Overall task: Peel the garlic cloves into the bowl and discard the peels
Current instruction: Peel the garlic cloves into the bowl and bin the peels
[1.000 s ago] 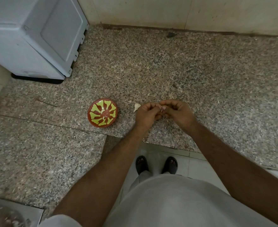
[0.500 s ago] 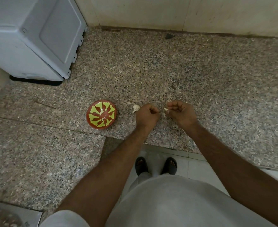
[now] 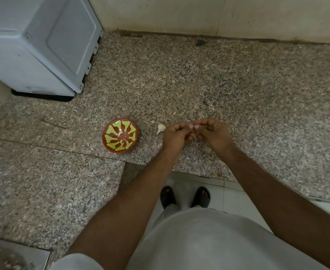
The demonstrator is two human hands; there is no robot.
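Both hands meet over the granite counter (image 3: 238,90), fingertips together: my left hand (image 3: 176,134) and my right hand (image 3: 211,133) have the fingers curled narrow, and they pinch between them a small pale piece, a garlic clove (image 3: 196,136) as far as I can tell, because most of it is hidden by the fingers. Just left of my left hand lies one unpeeled clove (image 3: 161,128) on the stone, near the hand but not touching it. Further left stands the red bowl (image 3: 120,137) with a yellow-green pattern, and inside it I see a few small pale pieces, which look like peeled garlic. At the far left of the counter stands a white appliance (image 3: 39,43) on a dark base, close to the wall. Near me, below the counter edge, are my two feet in dark sandals (image 3: 185,196) on the light tiled floor.
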